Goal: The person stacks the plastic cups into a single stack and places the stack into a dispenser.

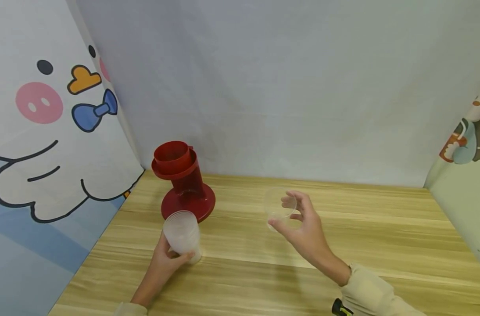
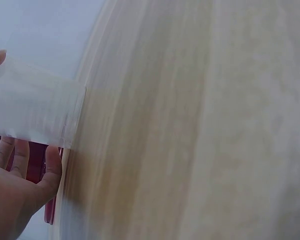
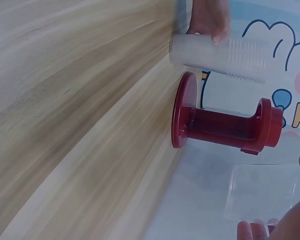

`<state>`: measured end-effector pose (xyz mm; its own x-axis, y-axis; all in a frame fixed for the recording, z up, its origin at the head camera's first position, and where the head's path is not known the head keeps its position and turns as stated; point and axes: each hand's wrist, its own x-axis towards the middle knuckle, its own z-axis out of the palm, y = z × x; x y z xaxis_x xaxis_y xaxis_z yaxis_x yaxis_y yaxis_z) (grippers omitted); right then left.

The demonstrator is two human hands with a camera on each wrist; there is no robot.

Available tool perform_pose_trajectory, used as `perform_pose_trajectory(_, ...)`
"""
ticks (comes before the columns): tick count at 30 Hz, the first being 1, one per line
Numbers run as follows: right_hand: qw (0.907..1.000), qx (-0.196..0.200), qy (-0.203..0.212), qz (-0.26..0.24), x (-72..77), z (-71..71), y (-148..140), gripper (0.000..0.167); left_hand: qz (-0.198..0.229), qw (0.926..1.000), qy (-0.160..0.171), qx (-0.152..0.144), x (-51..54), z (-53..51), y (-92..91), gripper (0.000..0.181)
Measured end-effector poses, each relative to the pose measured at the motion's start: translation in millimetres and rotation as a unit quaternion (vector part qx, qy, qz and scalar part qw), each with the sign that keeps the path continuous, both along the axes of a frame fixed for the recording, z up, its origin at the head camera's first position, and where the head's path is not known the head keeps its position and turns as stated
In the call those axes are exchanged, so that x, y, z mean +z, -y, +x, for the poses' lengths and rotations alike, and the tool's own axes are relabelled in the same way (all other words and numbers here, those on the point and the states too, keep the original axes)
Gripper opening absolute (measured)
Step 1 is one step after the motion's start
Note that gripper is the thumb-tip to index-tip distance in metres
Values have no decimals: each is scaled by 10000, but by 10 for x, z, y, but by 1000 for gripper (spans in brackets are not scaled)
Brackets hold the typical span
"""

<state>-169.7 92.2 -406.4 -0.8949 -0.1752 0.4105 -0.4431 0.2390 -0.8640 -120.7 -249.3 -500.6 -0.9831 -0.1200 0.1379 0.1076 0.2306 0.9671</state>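
Observation:
A stack of clear plastic cups (image 1: 181, 230) stands at the left of the table, and my left hand (image 1: 165, 261) grips it low on the side. In the right wrist view the nested rims of the stack (image 3: 245, 59) show. My right hand (image 1: 305, 230) holds one clear plastic cup (image 1: 279, 204) above the table, thumb on one side and fingers on the other. Just behind the stack is a red cup dispenser (image 1: 188, 193), with a round base, an upright stem and a ring-shaped top; neither hand touches it.
The wood-grain table (image 1: 240, 281) runs back to a pale cloth wall (image 1: 283, 87). A cartoon-printed cloth (image 1: 34, 145) hangs along the left side, and another printed panel (image 1: 469, 175) is on the right. A dark band (image 1: 340, 307) shows at the right sleeve.

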Motion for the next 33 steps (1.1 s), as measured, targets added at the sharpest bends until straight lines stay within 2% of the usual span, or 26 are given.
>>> perform_pose_trajectory(17, 9992, 389, -15, -104, 93, -31, 237, 67, 37, 10000, 49, 16, 32, 6, -16, 83)
perform_pose_trajectory(26, 9982, 559, -129, -177, 121, -32, 327, 65, 19, 10000, -33, -7, 2, 2, -8, 81)
perform_pose_trajectory(33, 9975, 682, -152, -135, 153, -31, 405, 63, -1, 10000, 54, 14, -14, -3, 5, 82)
